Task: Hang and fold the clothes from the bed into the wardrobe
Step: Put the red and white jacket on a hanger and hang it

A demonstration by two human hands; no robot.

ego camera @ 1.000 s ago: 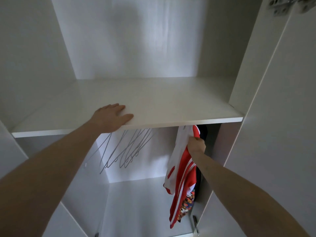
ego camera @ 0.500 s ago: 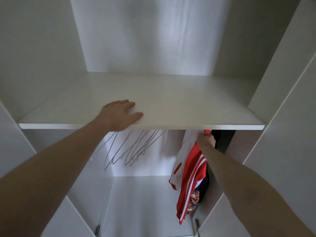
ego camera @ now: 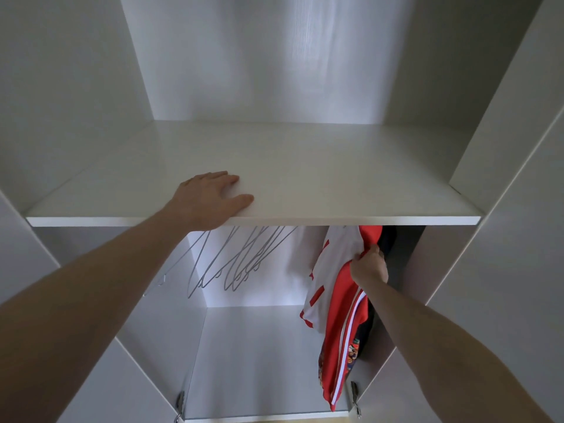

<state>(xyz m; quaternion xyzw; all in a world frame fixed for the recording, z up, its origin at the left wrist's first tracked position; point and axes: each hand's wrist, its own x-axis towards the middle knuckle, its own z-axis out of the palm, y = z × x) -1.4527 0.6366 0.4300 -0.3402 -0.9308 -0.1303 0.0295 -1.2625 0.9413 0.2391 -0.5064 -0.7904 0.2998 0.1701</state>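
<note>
White wardrobe [ego camera: 274, 71] interior, hanging well underway

Left hand [ego camera: 210, 198] flat, fingers straight, on bare shelf [ego camera: 335, 178]; spare wire hangers [ego camera: 238, 264] below; right hand [ego camera: 369, 267] pinching red-and-white garment [ego camera: 338, 315] hung far right beside dark ones. Nothing folded; bed out of view

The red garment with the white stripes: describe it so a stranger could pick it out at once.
Look under the white shelf, at the right end of the hanging space. The red garment hangs there, gripped by the right hand. White side stripes set it apart from the white-and-red top to its left and the dark clothing behind.
</note>
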